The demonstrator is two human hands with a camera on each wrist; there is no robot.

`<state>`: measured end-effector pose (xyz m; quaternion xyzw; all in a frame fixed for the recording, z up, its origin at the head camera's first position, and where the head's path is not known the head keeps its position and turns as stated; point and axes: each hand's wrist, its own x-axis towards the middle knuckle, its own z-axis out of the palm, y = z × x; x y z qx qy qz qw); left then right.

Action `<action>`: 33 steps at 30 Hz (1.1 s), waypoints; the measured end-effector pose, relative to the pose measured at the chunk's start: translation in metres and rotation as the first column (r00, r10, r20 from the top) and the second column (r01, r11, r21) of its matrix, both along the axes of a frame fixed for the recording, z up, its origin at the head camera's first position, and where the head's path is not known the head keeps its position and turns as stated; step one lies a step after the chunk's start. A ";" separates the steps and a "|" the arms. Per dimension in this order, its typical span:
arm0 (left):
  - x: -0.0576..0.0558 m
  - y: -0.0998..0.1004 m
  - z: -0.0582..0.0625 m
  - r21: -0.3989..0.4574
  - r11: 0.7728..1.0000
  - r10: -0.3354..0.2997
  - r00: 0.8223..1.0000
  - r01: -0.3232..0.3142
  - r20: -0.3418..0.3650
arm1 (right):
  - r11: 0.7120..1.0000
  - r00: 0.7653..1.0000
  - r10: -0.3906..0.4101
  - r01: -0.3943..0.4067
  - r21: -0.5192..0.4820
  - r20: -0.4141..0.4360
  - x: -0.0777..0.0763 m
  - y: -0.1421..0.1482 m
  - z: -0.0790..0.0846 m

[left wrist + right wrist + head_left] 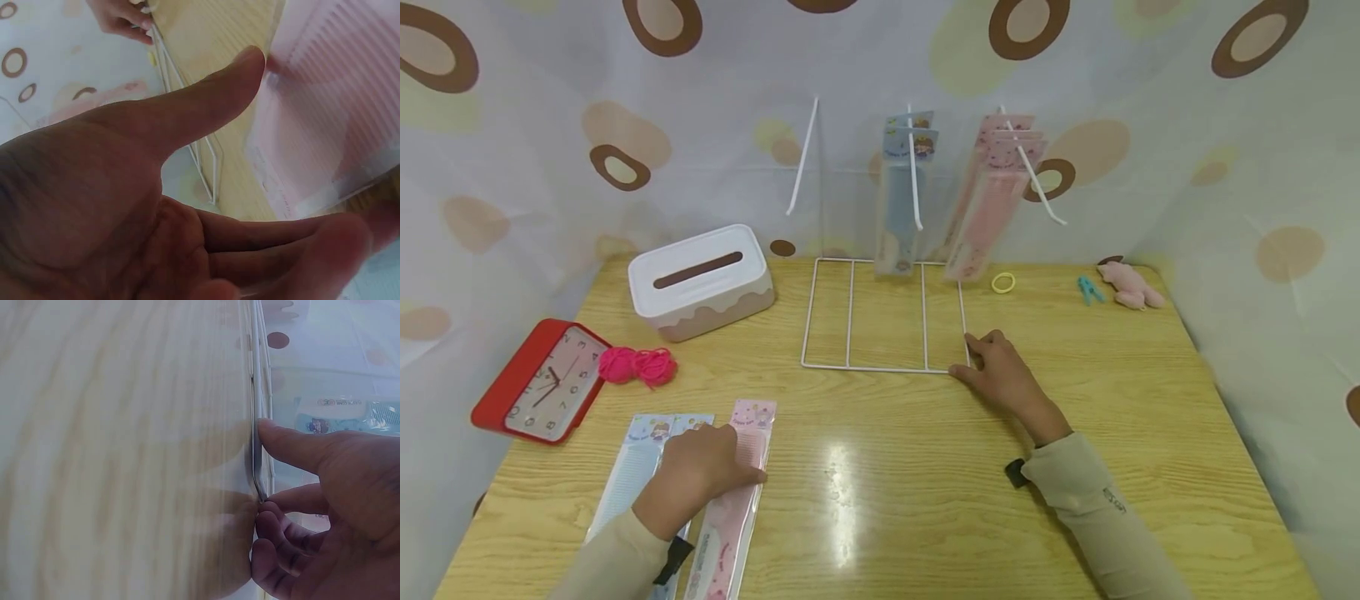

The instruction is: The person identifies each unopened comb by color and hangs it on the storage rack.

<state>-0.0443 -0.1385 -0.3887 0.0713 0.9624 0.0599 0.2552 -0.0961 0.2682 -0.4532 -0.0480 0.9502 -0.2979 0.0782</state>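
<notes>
The table (917,483) bears a white wire rack (925,317) by its back edge, pinched in the right hand (1009,379). Near the front-left corner, the left hand (696,467) spans a pink comb packet (724,525) widely; whether it grips, I cannot tell

This looks like a small corner dressed as a shop display, with spotted cloth (715,92) draped behind and beside a wood-grain counter (1150,467). A white wire display rack (887,369) carries packaged blue combs (898,200) and pink combs (988,212) on hooks, retail fashion. The tissue box (715,312), red clock (553,383) and pink plush toy (1127,285) around it look homely.
</notes>
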 end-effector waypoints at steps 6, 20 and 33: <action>0.000 -0.001 -0.005 0.016 1.000 -0.001 1.000 0.002 -0.011 | 1.000 1.000 -0.005 0.005 -0.002 0.004 0.000 0.000 0.000; -0.025 -0.011 -0.020 0.531 0.847 -0.138 0.961 -0.012 0.241 | 1.000 1.000 -0.010 0.010 -0.006 0.013 0.000 -0.001 0.000; -0.047 0.027 -0.005 0.766 0.620 -0.377 0.921 0.170 0.100 | 1.000 1.000 -0.008 0.008 0.008 0.017 0.000 0.000 -0.002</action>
